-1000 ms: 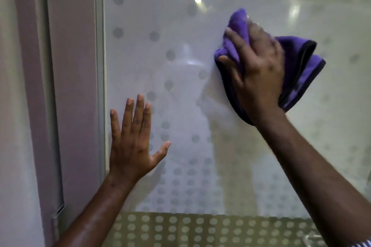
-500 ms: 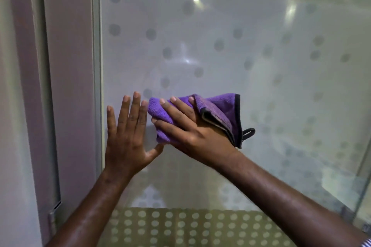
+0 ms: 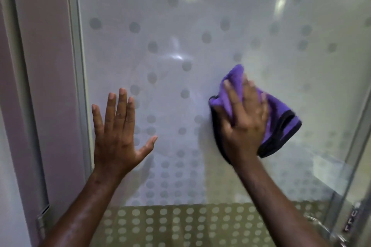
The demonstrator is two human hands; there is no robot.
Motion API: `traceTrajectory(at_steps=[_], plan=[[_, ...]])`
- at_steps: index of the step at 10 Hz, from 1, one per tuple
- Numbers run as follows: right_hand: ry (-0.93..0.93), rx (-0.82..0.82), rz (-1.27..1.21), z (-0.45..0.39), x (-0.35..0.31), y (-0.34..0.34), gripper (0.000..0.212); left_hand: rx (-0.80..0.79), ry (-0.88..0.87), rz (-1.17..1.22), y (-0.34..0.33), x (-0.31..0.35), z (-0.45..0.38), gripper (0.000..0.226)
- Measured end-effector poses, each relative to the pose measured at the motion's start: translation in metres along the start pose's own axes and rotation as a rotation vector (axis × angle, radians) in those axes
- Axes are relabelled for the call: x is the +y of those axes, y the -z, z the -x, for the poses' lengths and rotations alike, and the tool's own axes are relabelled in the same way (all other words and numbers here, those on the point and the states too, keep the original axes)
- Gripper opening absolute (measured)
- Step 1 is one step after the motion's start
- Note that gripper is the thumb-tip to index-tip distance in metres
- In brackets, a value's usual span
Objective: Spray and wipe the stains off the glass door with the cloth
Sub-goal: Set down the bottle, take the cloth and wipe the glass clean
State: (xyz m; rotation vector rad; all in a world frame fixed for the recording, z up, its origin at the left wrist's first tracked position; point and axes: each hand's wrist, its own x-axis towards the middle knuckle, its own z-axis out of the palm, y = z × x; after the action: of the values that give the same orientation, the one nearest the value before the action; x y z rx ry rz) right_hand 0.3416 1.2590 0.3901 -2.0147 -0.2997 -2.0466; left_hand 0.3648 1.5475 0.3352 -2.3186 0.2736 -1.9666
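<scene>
So you're facing a frosted glass door (image 3: 200,36) covered in round grey dots, sparse near the top and packed tight toward the bottom, where a clearer strip shows pale dots over an olive-brown background. The surface looks smooth and hazy, with a couple of bright light reflections in the upper middle. Your right hand (image 3: 244,124) sits right of centre, fingers spread out fairly straight, palm pressing a folded purple microfibre cloth with a dark stitched edge (image 3: 281,118) flat against the glass. The cloth looks soft and fluffy; it bunches up above your fingertips and sticks out to the right of and below your hand, with a bit of the dark edge peeking out on the left by your thumb. It's slightly motion-blurred, so finer detail is hard to make out. Your left hand (image 3: 117,138) is in the lower left of the frame, open, fingers straight and thumb splayed out to the right, laid on the glass just beside the smooth grey metal door frame (image 3: 79,66), holding nothing. Some metal hardware (image 3: 353,216) shows at the bottom right corner, too blurry to identify.
</scene>
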Motion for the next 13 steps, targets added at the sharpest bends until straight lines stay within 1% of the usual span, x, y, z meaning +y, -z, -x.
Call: traceTrajectory(at_steps=[1,2,3,4,5,6,7,8,9,10,11,12,13], plan=[[0.211,-0.131,-0.065,0.053,-0.02,-0.004,0.049,0.006,0.002,0.008,-0.002,0.0,0.0,0.1],[0.438,-0.353,-0.161,0.119,-0.039,0.0,0.051,0.02,0.003,0.032,-0.002,-0.001,0.0,0.099],[0.684,-0.531,-0.185,0.144,-0.03,0.012,0.042,0.032,0.007,0.05,-0.003,-0.002,0.001,0.098],[0.745,-0.558,-0.216,0.125,-0.016,0.016,0.041,0.032,0.011,0.062,-0.002,-0.002,0.001,0.097],[0.745,-0.555,-0.252,0.108,-0.01,0.018,0.042,0.032,0.013,0.073,-0.003,-0.001,0.001,0.097],[0.665,-0.538,-0.315,0.103,-0.007,0.021,0.043,0.037,0.014,0.087,-0.004,-0.002,0.001,0.097],[0.483,-0.537,-0.387,0.107,-0.011,0.025,0.042,0.032,0.02,0.107,-0.002,-0.001,0.0,0.098],[0.245,-0.563,-0.513,0.11,-0.02,0.03,0.043,0.026,0.035,0.185,0.003,0.0,-0.002,0.092],[-0.218,-0.546,-0.801,0.106,-0.034,0.044,0.045,0.021,0.11,0.433,0.013,0.006,0.0,0.08],[-0.622,-0.456,-1.015,0.102,-0.047,0.059,0.041,-0.019,0.234,0.669,0.031,0.029,0.016,0.071],[-1.07,-0.325,-1.192,0.09,-0.054,0.069,0.048,-0.072,0.332,0.862,0.053,0.058,0.037,0.054],[-1.766,-0.494,-1.407,0.108,-0.046,0.096,0.038,-0.154,0.483,1.092,0.079,0.086,0.042,0.041],[-1.761,-0.625,-1.311,0.133,-0.045,0.138,0.033,-0.47,0.718,1.36,0.102,0.115,0.036,0.026]])
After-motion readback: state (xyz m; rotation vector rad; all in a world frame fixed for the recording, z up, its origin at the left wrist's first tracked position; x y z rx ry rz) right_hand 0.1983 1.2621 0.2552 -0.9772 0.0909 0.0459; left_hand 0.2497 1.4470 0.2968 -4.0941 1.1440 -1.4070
